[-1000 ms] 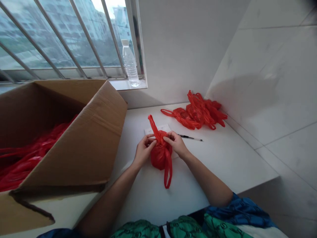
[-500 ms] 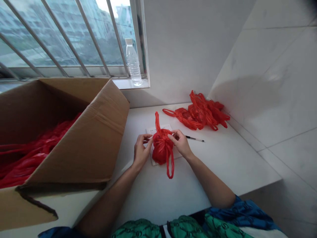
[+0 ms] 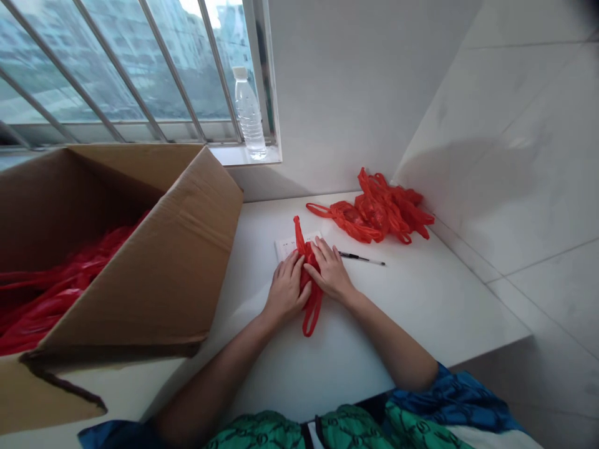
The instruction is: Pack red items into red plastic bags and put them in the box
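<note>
A red plastic bag (image 3: 312, 307) lies bundled on the white table in front of me, one handle loop pointing away and the other toward me. My left hand (image 3: 287, 284) rests on its left side, fingers stretched out over the bundle. On the right side, my right hand (image 3: 330, 268) lies with its fingers extended and spread on the bag. Between them the hands cover most of the bundle. Under it shows part of a white sheet or pad (image 3: 284, 248) with faint marks. Close to my right fingers lies a black-and-clear pen (image 3: 362, 257).
A large cardboard box (image 3: 187, 249) with red plastic bags (image 3: 70, 280) inside stands at the left. More red bags (image 3: 384, 209) are heaped at the table's back right, by the tiled wall. A clear water bottle (image 3: 251, 118) stands on the barred window's sill.
Both hands have moved inward from the bag's sides onto its top, fingers now laid over it. The bundle looks flatter and narrower, and its near handle has shifted left.
</note>
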Available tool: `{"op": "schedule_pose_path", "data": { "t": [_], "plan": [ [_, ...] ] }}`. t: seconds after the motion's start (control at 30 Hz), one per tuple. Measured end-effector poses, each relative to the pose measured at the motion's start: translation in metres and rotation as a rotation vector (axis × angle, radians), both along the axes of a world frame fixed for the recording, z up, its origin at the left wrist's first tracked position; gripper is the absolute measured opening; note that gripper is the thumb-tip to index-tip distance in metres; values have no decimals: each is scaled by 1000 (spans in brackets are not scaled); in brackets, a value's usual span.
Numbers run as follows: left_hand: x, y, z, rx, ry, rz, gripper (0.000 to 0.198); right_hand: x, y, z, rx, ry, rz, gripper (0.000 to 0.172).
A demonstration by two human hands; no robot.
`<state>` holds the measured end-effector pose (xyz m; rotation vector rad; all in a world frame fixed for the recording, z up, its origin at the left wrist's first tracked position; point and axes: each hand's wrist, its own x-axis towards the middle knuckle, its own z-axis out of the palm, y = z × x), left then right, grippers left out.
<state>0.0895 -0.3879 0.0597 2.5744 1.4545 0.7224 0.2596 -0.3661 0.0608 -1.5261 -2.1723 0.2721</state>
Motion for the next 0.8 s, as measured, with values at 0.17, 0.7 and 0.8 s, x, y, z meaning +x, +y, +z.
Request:
{"op": "schedule_pose_path", "data": {
  "t": [0.17,0.7,0.8],
  "plan": [
    [-1,4,-12,-58,98,-29,69,-6,2,-9,-103,-1,24,69],
    [-2,7,-15,-120,23,-42,69,-7,3,-15,-162,71,35,69],
    [-11,11,-13,-170,-11,-98,68,-1,4,-13,-164,219,55,65]
  ]
}}
